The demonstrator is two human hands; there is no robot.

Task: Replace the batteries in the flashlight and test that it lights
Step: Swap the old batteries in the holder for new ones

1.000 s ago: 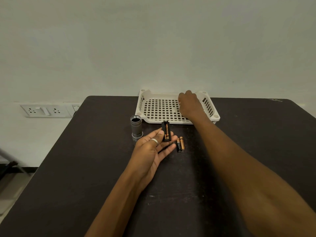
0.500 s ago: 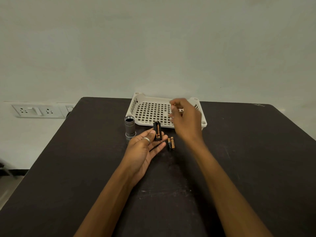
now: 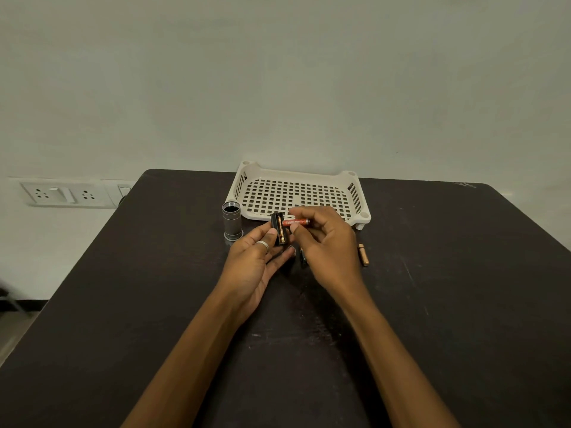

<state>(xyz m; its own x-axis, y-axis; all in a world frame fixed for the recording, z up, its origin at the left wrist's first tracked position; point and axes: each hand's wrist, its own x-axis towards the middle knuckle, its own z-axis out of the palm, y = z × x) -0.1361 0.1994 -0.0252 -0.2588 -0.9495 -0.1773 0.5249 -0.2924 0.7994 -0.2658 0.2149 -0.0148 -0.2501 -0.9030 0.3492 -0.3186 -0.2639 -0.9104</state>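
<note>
The right hand (image 3: 324, 242) pinches a red battery (image 3: 296, 222) between thumb and curled fingers. The battery lies crosswise, its left end at the black battery holder (image 3: 280, 232), probably to seat it in a free slot. The left hand (image 3: 256, 264) props that holder on its fingers, thumb bracing it, with one copper-coloured cell showing inside. Just left stands the grey flashlight body (image 3: 232, 221), open end up. A loose battery (image 3: 363, 254), likely spent, lies to the right on the table (image 3: 463, 304). The white basket (image 3: 351, 173) sits beyond, obstructing nothing.
</note>
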